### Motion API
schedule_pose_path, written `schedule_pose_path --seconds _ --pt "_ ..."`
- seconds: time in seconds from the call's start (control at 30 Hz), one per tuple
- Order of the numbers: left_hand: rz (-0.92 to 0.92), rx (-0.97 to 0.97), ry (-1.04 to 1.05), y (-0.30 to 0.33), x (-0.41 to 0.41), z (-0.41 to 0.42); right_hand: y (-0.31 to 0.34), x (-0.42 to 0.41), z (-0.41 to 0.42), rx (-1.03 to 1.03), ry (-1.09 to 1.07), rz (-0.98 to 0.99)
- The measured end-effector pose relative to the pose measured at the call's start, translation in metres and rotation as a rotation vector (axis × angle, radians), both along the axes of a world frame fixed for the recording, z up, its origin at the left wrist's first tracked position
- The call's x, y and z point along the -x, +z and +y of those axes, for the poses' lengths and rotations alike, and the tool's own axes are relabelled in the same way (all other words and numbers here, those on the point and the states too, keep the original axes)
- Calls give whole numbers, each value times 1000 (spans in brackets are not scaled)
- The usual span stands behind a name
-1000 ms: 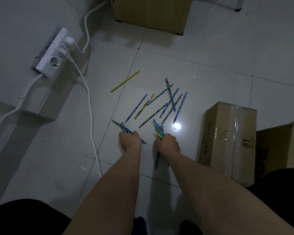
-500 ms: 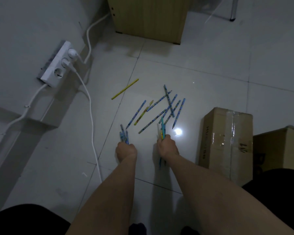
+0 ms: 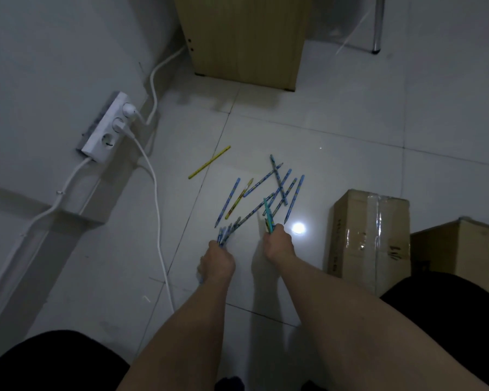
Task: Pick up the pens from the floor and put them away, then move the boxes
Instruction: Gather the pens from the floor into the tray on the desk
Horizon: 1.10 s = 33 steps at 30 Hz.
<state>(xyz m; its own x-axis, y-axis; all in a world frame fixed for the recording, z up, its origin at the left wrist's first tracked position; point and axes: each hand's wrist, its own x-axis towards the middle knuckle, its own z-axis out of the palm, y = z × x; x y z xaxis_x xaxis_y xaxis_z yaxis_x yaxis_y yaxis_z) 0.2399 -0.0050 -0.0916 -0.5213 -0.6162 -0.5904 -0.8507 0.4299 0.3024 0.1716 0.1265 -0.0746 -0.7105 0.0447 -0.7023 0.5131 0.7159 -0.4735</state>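
Several blue pens (image 3: 277, 190) lie scattered on the pale floor tiles, and one yellow pen (image 3: 209, 166) lies apart to their left. My left hand (image 3: 218, 262) is closed around a bunch of blue pens (image 3: 226, 232) that fan up from the fist. My right hand (image 3: 277, 242) grips a few more pens (image 3: 268, 215), a teal one sticking up over the pile. A taped cardboard box (image 3: 369, 235) stands just right of my right hand, with a second box (image 3: 463, 249) behind it at the right edge.
A white power strip (image 3: 105, 128) on the wall at left trails white cables (image 3: 158, 210) across the floor near my left hand. A wooden cabinet (image 3: 246, 38) stands at the back, and a metal leg (image 3: 376, 26) at the top right. My dark-clothed knees fill the bottom corners.
Both hands have lifted off the floor and drawn back a little with their pens. The left bunch now fans upright. The view has tilted so more of the cabinet shows.
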Motion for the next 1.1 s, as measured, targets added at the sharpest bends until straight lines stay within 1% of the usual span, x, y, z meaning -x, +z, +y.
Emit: schedule_pose_path --seconds 0.07,0.13,0.2,0.27,0.3,0.43,0.47,0.57,0.73,0.8,0.93,1.03,1.1 --pt "-48 3 2 15 7 3 9 5 -1 17 -11 13" --pt "-33 -47 -3 23 18 6 19 10 -2 50 -37 25" --pt "33 -137 -47 27 29 9 29 15 -2 74 -63 51" --pt "97 -236 -3 35 39 11 38 19 -1 88 -81 78" --pt "138 -248 1 47 46 13 44 23 1 99 -91 90" --pt "291 -184 -36 82 63 21 63 31 3 142 -132 130" --pt "295 -188 -43 84 67 22 66 33 3 152 -144 135" --pt "220 -229 -38 79 76 24 66 35 0 167 -172 138" --pt "211 -199 -122 57 83 9 51 40 -10 120 -198 134" --pt "208 -212 -116 55 82 6 51 36 -8 98 -202 140" --pt "182 -222 -152 68 78 9 58 26 5 84 -218 120" --pt "210 -201 -159 83 88 11 67 27 12 81 -202 107" --pt "205 -216 -172 95 97 16 77 28 17 99 -202 136"
